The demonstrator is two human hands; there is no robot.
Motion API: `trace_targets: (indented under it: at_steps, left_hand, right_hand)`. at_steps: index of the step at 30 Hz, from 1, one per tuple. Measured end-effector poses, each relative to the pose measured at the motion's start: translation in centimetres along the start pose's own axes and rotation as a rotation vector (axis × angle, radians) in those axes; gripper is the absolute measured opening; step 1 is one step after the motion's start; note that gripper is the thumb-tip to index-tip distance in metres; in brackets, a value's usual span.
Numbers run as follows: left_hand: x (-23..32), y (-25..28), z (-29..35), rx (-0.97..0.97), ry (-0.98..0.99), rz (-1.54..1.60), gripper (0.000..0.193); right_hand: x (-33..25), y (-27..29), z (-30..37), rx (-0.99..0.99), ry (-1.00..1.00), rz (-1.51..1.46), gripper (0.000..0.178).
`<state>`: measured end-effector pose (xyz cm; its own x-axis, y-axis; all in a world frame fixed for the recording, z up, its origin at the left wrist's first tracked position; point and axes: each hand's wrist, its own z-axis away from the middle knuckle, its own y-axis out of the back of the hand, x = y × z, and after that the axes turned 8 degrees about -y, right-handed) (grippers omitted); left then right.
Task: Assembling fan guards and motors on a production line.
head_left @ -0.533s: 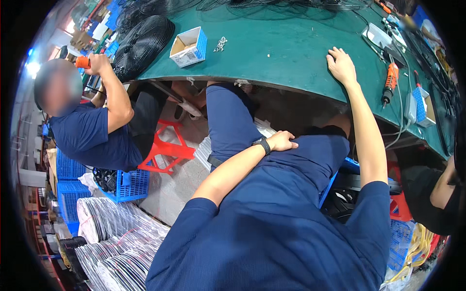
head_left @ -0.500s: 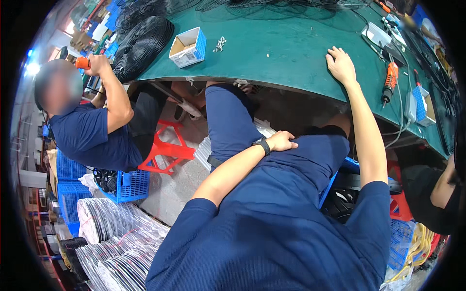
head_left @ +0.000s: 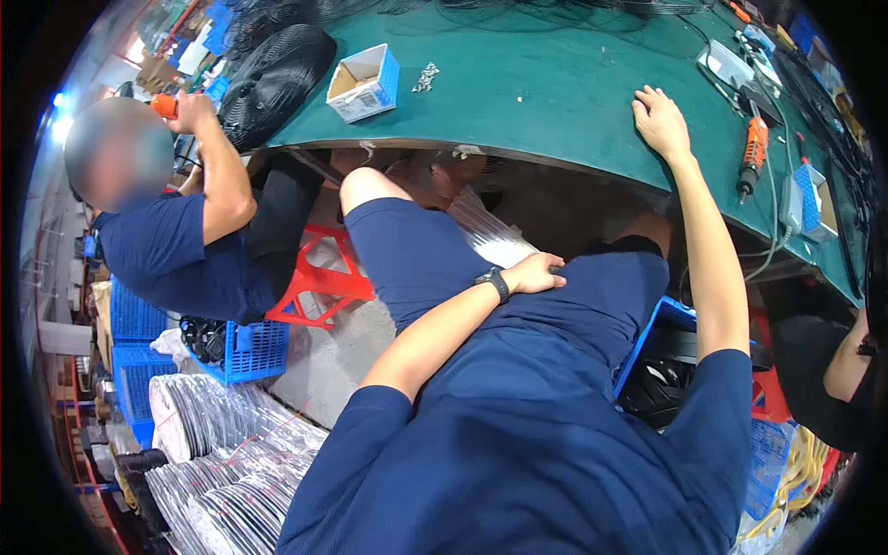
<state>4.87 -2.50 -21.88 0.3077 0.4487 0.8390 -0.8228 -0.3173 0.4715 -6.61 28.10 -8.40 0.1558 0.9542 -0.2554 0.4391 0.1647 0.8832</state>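
Note:
My left hand (head_left: 536, 275), with a dark watch on its wrist, rests on my navy shorts near the top of my thigh. Its thumb and forefinger lie apart, and I see nothing held. On the green tabletop (head_left: 518, 116) my right hand (head_left: 662, 122) lies palm down near the edge, fingers stretched out and nothing under them that I can see. Right of it lies an orange electric screwdriver (head_left: 754, 153) with a cable. A small pile of screws (head_left: 425, 78) sits farther left, beside an open white and blue cardboard box (head_left: 363, 85).
Black wire fan grilles (head_left: 277, 83) are stacked at the table's left end. A co-worker (head_left: 180, 231) sits left on a red stool (head_left: 324, 277), holding an orange-handled tool (head_left: 165, 105). Another blue box (head_left: 814, 203) stands right. Blue crates (head_left: 257, 351) and wrapped grille stacks (head_left: 231, 444) are on the floor.
My left knee has swung out to the left from under the table. Both hands stay in place, with the view shifting slightly. The co-worker's tool has shifted slightly.

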Motion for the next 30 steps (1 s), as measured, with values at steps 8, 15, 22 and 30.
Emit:
trace_targets:
  at_steps: [8,15,22,30]
  left_hand:
    - [-0.1,-0.1,1.0,0.04,0.006,0.032,0.056]
    - [-1.5,-1.8,0.1,0.072,-0.118,-0.027,0.052]
    - [-0.3,-1.2,-0.3,0.108,-0.062,-0.038,0.036]
    - [0.3,-0.4,-0.1,0.11,-0.008,-0.084,0.034]
  right_hand:
    - [0.1,-0.3,0.2,0.037,0.027,0.007,0.037]
    - [0.7,0.4,0.8,0.025,0.007,-0.044,0.033]
    - [0.7,0.6,0.7,0.002,0.005,-0.016,0.032]
    - [0.4,0.0,0.3,0.006,0.035,-0.044,0.03]
